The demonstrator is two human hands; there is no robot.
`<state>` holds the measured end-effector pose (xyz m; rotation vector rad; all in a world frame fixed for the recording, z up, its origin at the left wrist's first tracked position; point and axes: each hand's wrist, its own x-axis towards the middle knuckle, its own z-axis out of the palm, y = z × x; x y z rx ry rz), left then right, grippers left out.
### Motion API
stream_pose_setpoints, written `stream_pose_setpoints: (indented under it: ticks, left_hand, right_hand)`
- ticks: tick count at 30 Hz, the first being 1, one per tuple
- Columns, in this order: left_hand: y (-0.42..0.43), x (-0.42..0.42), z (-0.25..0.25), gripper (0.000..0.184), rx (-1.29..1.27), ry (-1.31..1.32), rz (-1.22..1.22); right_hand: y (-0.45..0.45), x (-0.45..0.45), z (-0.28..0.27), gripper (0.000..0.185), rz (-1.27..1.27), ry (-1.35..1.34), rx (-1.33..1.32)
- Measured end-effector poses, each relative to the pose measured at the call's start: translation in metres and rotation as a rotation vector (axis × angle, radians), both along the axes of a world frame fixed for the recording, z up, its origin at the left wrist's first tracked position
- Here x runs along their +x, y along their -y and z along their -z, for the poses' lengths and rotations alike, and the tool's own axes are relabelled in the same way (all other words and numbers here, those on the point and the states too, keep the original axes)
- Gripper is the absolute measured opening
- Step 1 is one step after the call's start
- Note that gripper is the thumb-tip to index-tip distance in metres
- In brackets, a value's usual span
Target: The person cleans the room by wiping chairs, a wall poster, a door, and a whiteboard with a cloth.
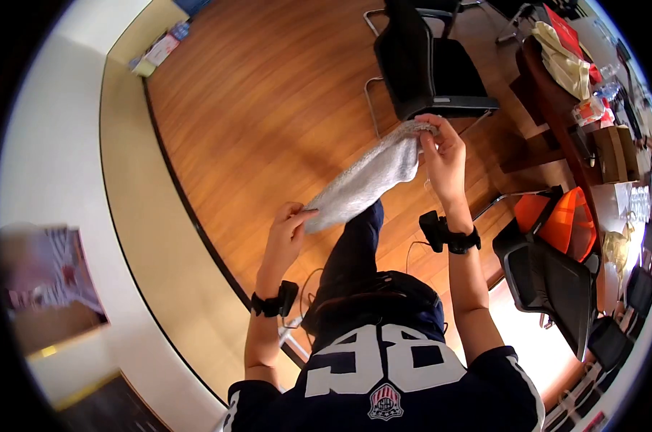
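Observation:
A light grey cloth (373, 176), towel-like and folded long, is stretched in the air between my two hands. My left hand (288, 229) pinches its lower left end between thumb and fingers. At the upper right end, my right hand (445, 151) grips the cloth's edge, thumb underneath and fingers curled over the top. The cloth hangs slantwise, its right end higher in view, with a slight sag on the lower side. Each of my wrists wears a black strapped device.
A black chair (441, 72) stands ahead on the wooden floor (247, 108). To the right is a long table (567, 137) with bags, bottles and a cardboard box (615, 155). Another chair (549, 277) holds an orange item (574, 227). A wall (52, 158) runs along the left.

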<state>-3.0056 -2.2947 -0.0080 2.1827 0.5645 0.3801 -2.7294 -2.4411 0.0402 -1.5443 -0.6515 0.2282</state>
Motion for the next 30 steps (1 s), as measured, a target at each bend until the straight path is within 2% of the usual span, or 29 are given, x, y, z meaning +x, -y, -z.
stream_pose_setpoints:
  ticks: [3, 5, 7, 9, 10, 13, 18, 21, 25, 27, 30]
  left_hand:
    - [-0.053, 0.097, -0.002, 0.032, 0.006, -0.074, 0.047]
    - [-0.076, 0.166, -0.007, 0.033, 0.061, 0.078, 0.128]
    - [-0.107, 0.231, -0.019, 0.034, 0.141, 0.174, 0.19]
    - [-0.126, 0.283, -0.038, 0.035, 0.21, 0.184, 0.255]
    - [-0.136, 0.305, -0.047, 0.035, 0.238, 0.205, 0.258]
    - [-0.179, 0.341, -0.041, 0.037, 0.322, 0.256, 0.296]
    - [-0.234, 0.38, -0.015, 0.031, 0.117, 0.123, 0.276]
    - [-0.272, 0.426, -0.026, 0.029, 0.219, 0.19, 0.401]
    - [-0.313, 0.522, -0.062, 0.021, 0.341, 0.302, 0.694]
    - [-0.322, 0.573, -0.08, 0.014, 0.351, 0.296, 0.821]
    - [-0.338, 0.644, -0.08, 0.018, 0.318, 0.336, 0.931]
  right_hand:
    - [-0.04, 0.06, -0.003, 0.032, 0.175, 0.154, -0.062]
    - [-0.066, 0.101, -0.021, 0.042, 0.291, 0.275, -0.121]
    - [-0.088, 0.145, -0.007, 0.069, 0.336, 0.524, -0.203]
    - [-0.109, 0.173, 0.001, 0.076, 0.369, 0.646, -0.422]
    - [-0.119, 0.187, 0.011, 0.081, 0.378, 0.598, -0.552]
    - [-0.15, 0.227, 0.034, 0.084, 0.373, 0.576, -0.69]
    - [-0.181, 0.248, 0.004, 0.074, 0.282, 0.466, -0.94]
    - [-0.187, 0.242, -0.011, 0.074, 0.287, 0.294, -0.935]
    - [-0.202, 0.255, -0.026, 0.068, 0.314, 0.218, -0.838]
    - [-0.225, 0.262, -0.04, 0.065, 0.344, 0.064, -0.772]
    - [-0.27, 0.301, -0.043, 0.069, 0.328, -0.002, -0.85]
